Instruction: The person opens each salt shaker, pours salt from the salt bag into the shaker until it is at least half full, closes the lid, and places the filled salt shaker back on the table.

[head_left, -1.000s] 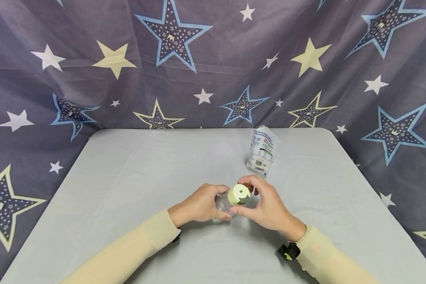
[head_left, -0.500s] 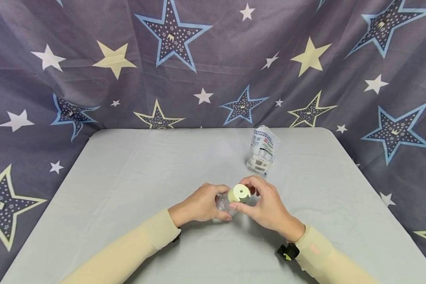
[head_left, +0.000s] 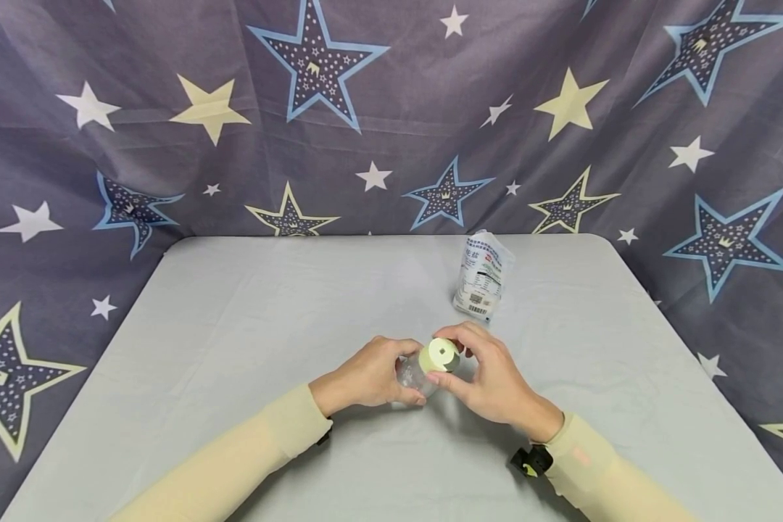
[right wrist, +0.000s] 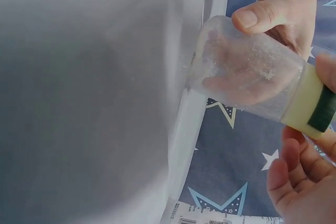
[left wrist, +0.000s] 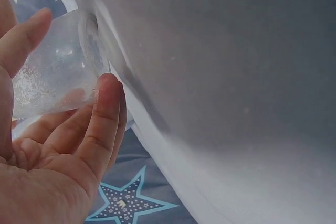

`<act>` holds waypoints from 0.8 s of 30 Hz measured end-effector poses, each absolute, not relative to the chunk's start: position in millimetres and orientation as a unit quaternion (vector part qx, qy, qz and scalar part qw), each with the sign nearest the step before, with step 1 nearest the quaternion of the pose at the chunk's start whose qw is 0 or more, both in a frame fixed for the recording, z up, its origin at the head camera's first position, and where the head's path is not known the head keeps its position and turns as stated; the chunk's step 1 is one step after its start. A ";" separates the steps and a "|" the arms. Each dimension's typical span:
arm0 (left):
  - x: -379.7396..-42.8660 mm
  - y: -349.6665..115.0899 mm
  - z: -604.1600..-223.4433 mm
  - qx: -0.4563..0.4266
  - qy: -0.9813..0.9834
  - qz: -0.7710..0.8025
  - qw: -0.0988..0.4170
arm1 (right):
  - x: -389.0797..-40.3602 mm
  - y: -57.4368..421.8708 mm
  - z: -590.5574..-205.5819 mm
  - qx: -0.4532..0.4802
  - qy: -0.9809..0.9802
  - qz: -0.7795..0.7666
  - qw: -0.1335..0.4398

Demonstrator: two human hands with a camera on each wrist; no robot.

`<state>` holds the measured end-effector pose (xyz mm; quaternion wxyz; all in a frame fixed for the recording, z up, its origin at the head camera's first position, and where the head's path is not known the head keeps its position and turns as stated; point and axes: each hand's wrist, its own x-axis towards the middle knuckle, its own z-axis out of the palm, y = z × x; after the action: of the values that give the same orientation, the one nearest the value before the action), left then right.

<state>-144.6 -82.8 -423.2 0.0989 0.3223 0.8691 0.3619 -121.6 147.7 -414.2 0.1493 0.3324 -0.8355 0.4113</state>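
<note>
A clear seasoning bottle (head_left: 412, 375) stands on the table with a pale yellow-green cap (head_left: 442, 355) on top. White grains cling inside the bottle (right wrist: 252, 61) in the right wrist view. My left hand (head_left: 368, 373) grips the bottle's body from the left, thumb on the near side and fingers on the far side. From the right, my right hand (head_left: 496, 377) holds the cap between thumb and fingers. A dark green patch (right wrist: 323, 109) shows on the cap's side. In the left wrist view, the bottle's base (left wrist: 89, 40) rests at the tabletop.
A white printed plastic packet (head_left: 479, 279) stands behind the right hand, near the table's far edge. Pale grey cloth covers the table (head_left: 267, 304). A star-patterned curtain (head_left: 391, 109) hangs behind and at both sides.
My right hand's thumb and fingers have shifted slightly around the cap, and its green patch sits a little differently. The left hand, bottle and packet stay in place.
</note>
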 end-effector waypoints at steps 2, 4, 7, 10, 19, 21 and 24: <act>-144.7 -82.7 -423.2 0.322 0.870 0.361 0.099 | -121.7 148.4 -414.2 0.339 -0.833 0.413 0.146; -144.7 -82.7 -423.2 0.321 0.870 0.361 0.098 | -121.9 149.0 -414.0 0.344 -0.831 0.415 0.140; -144.5 -82.7 -423.0 0.321 0.870 0.362 0.097 | -121.8 149.9 -412.8 0.353 -0.828 0.415 0.131; -144.5 -82.8 -423.1 0.324 0.869 0.363 0.094 | -121.6 150.3 -411.6 0.362 -0.826 0.416 0.117; -144.7 -83.5 -423.8 0.323 0.867 0.364 0.104 | -122.0 151.7 -412.1 0.390 -0.812 0.423 0.095; -144.8 -83.3 -423.4 0.322 0.868 0.363 0.103 | -122.2 152.2 -412.4 0.389 -0.813 0.423 0.095; -145.1 -83.0 -423.0 0.325 0.869 0.360 0.100 | -122.3 152.3 -412.0 0.384 -0.817 0.420 0.099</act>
<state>-145.1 -83.0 -423.0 0.0998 0.3246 0.8691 0.3596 -122.3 152.3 -412.0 0.0991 0.3837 -0.8166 0.4196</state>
